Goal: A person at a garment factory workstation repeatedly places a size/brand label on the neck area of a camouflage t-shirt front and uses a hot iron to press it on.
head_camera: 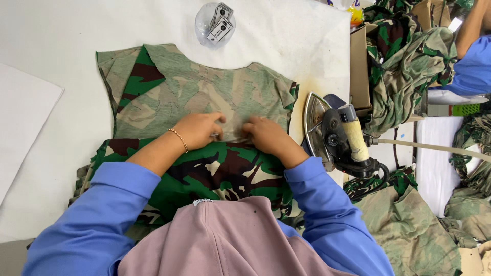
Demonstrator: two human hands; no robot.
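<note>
A camouflage fabric piece (169, 92) lies flat on the white padded table (61, 46), its faded side up at the far end and its bright green side folded over near me. My left hand (198, 130) and my right hand (266, 135) press side by side on the fold line in the middle of the cloth. Between their fingertips is a small thin strip at the fabric edge; what it is cannot be told. A thin gold bracelet circles my left wrist. Both arms wear blue sleeves.
A steam iron (332, 135) rests on its side just right of the cloth, with a hose running right. A clear round dish of small tags (215, 23) sits beyond the cloth. Camouflage garments (404, 66) pile at right, near another person's blue sleeve (473, 69).
</note>
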